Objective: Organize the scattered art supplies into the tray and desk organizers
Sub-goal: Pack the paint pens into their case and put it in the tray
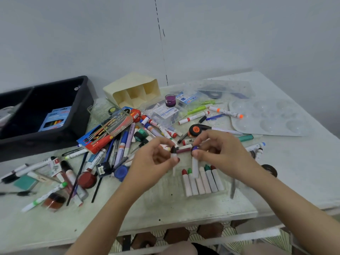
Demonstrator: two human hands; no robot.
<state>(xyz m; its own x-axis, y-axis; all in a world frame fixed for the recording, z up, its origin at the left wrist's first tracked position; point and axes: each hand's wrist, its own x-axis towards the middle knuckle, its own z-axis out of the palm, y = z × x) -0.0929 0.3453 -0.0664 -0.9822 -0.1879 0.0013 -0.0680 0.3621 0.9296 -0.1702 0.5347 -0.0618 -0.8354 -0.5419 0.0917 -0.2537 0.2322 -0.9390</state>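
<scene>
Bare tabletop (161, 205) right in front of me is open to pass. Marker row (202, 181) lies just ahead, pen heap (119, 148) crowds my left, black tray (36, 144) walls off back-left.

even, soft, fairly bright light, no hard shadows or glare. slight motion blur on both hands (156, 155) (219, 150); whole pic a bit soft. wide-angle bending at table (303, 172) edges.

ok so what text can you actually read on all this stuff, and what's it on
"12": on the blue-white box.
"WHITE": on the red-capped marker.
Too blurred to read: print on the red box, the blue box in the tray, the clear case's label, and the other markers.
</scene>
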